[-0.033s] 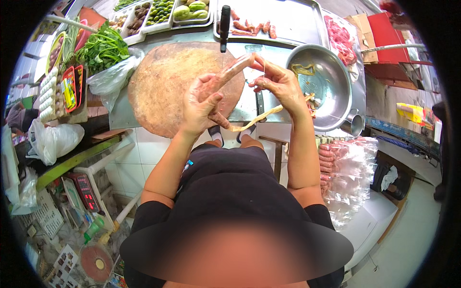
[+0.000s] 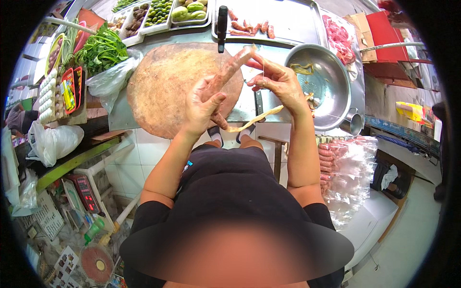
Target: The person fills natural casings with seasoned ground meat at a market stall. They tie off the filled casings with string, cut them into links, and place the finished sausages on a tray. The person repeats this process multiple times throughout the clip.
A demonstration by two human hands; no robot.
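My left hand (image 2: 201, 104) grips a pale pinkish filled casing (image 2: 229, 68) that slants up toward my right hand (image 2: 281, 89). My right fingers are closed at its upper end, with a thin strand hanging between them. A pale empty casing (image 2: 260, 116) runs from beneath my left hand across to the steel bowl (image 2: 336, 84), where more casing (image 2: 302, 68) lies. Behind my hands are the round wooden chopping block (image 2: 158, 86) and a long dark strip (image 2: 259, 106) on the steel table, partly covered.
A tray (image 2: 297, 29) holds sausage pieces, beside red meat (image 2: 338, 36). Produce bins (image 2: 158, 14), greens (image 2: 101, 45), plastic bags (image 2: 55, 139) and egg cartons (image 2: 48, 98) stand left. Bagged sausages (image 2: 345, 177) are at lower right, beside a steel cup (image 2: 354, 122). A black upright bar (image 2: 222, 29) is ahead.
The top of the held casing has risen slightly and shifted a little left. Both my hands have moved very slightly left, keeping their grip.
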